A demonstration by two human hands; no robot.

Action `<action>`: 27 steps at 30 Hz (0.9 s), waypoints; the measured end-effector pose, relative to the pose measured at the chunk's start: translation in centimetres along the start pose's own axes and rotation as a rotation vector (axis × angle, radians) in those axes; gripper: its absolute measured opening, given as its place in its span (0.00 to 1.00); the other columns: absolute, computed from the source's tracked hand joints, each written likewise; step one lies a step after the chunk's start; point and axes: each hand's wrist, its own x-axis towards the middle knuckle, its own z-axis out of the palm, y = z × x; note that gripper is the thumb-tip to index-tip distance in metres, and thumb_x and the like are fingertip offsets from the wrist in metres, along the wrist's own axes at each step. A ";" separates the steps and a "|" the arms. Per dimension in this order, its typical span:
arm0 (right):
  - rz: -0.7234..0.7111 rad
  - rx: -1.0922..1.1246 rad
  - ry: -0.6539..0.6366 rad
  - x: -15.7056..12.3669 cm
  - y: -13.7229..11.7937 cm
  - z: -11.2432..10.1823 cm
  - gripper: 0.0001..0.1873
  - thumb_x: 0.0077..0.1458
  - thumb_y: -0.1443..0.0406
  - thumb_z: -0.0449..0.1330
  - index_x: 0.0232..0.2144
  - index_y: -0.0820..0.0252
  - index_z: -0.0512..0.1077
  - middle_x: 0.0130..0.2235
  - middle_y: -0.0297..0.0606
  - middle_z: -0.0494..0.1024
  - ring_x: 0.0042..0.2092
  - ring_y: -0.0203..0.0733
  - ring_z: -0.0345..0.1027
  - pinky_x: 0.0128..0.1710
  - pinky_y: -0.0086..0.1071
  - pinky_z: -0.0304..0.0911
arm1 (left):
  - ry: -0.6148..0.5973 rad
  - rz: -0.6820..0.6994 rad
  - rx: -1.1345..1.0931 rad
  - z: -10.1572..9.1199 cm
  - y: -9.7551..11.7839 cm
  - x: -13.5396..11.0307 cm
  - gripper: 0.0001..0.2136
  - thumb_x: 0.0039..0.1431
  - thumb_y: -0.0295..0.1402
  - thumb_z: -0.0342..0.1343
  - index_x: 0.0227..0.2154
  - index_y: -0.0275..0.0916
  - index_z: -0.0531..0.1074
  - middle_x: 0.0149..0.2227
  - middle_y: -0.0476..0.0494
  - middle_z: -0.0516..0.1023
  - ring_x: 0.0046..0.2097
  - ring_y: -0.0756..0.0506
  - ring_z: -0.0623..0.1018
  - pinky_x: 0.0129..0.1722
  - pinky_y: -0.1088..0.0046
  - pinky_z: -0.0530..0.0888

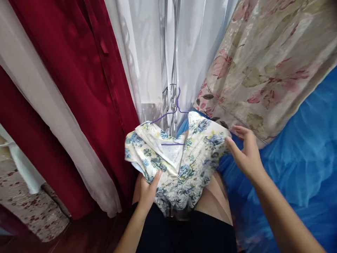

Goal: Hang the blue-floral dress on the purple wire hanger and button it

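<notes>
A white floral garment (201, 135) with blue and yellow flowers and a V neck hangs on a purple wire hanger (168, 114), in front of my legs. My left hand (149, 189) grips the garment's side below its left sleeve, thumb on top of the cloth and fingers hidden behind it. Beside the right sleeve is my right hand (246, 151), its thumb and fingers spread apart, the thumb tip close to the sleeve edge. Whether that thumb touches the cloth I cannot tell. The garment's lower part is bunched and blurred.
Dark red cloth (105, 84) and pale sheer cloth (65, 116) hang on the left. White fabric (147, 45) with hanging straps (177, 45) is behind the hanger. To the right hang a beige floral cloth (268, 66) and a ruffled blue skirt (297, 158). Dark floor (79, 232) shows lower left.
</notes>
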 end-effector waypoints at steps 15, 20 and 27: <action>0.375 0.269 -0.813 -14.2 -5.1 9.2 0.15 0.67 0.54 0.55 0.32 0.57 0.69 0.26 0.33 0.72 0.28 0.41 0.66 0.29 0.32 0.56 | 0.017 -0.018 -0.019 0.1 1.4 -2.5 0.23 0.57 0.43 0.66 0.52 0.37 0.77 0.51 0.37 0.82 0.56 0.36 0.79 0.57 0.62 0.75; 0.400 0.403 -0.808 -15.1 -5.2 8.8 0.16 0.67 0.55 0.54 0.30 0.56 0.66 0.25 0.31 0.68 0.28 0.40 0.62 0.28 0.32 0.54 | 0.045 -0.033 0.007 0.3 1.1 -3.0 0.24 0.58 0.42 0.66 0.55 0.40 0.74 0.53 0.37 0.80 0.59 0.35 0.76 0.58 0.60 0.74; 0.544 0.469 -0.815 -16.2 -5.1 6.6 0.19 0.65 0.53 0.58 0.26 0.58 0.67 0.22 0.30 0.64 0.25 0.36 0.57 0.25 0.31 0.50 | 0.269 0.583 0.318 0.6 -0.3 -4.2 0.25 0.58 0.31 0.64 0.57 0.46 0.65 0.59 0.38 0.67 0.63 0.37 0.68 0.65 0.57 0.64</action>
